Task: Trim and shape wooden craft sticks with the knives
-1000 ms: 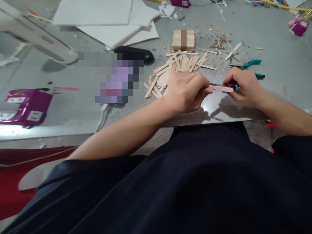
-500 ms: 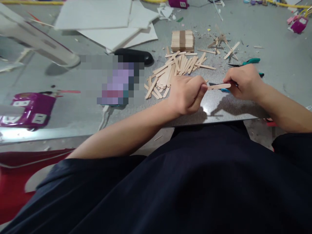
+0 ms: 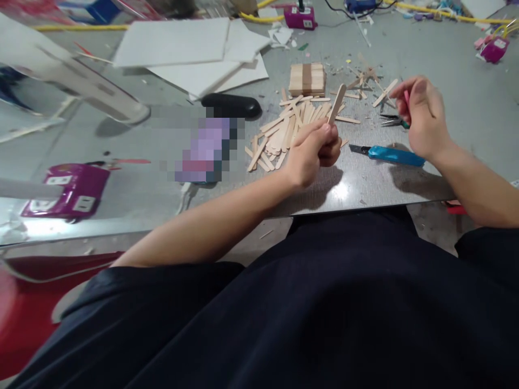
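Observation:
My left hand (image 3: 312, 154) is closed on a flat wooden stick (image 3: 337, 102), which it holds upright above the table's near edge. My right hand (image 3: 421, 116) is raised to the right of it, with its fingers curled round a thin pink thing (image 3: 406, 101) that I cannot name. Between the hands, a blue utility knife (image 3: 391, 155) lies on the grey table (image 3: 365, 183) with nobody touching it. A loose pile of wooden sticks (image 3: 284, 129) lies just behind my left hand.
A banded bundle of sticks (image 3: 307, 79) stands behind the pile, with scattered sticks (image 3: 385, 92) and teal-handled pliers (image 3: 395, 121) to its right. A black case (image 3: 231, 105), white sheets (image 3: 190, 48) and a purple power strip (image 3: 65, 189) lie to the left.
Both hands held the stick level with the knife at it. Now the knife lies on the table, my right hand has lifted away, and my left hand has turned the stick upright.

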Tool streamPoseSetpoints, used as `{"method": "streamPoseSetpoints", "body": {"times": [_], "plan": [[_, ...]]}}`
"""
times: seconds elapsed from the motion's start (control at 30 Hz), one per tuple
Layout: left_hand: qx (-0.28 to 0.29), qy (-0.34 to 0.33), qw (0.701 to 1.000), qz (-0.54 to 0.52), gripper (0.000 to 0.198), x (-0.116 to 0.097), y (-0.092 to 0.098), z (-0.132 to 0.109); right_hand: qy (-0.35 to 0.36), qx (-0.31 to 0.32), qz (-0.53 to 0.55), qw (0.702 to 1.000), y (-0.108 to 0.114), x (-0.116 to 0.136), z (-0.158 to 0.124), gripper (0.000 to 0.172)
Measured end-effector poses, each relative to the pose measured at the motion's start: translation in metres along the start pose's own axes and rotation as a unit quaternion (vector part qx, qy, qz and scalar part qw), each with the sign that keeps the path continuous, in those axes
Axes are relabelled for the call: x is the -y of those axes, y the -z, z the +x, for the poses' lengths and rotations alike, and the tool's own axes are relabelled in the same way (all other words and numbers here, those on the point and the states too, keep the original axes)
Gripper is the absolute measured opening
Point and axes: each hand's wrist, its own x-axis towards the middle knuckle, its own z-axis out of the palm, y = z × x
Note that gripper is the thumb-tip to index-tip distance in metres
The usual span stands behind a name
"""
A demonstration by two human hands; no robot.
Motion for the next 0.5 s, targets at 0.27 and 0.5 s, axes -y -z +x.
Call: {"method": "streamPoseSetpoints", "body": {"times": [0.27,0.5], "plan": [[-0.041,0.062,0.996,0.043,0.044,-0.016,-0.012,-0.008,-0.089,0.106,0.053,0.989,-0.023,0.046,-0.028,0.056],[-0.077,0.016,0.992,0.103,0.028,-0.008,-0.015,-0.007,0.003,0.110,-0.090,0.990,-0.025,0.057,-0.036,0.064]]}}
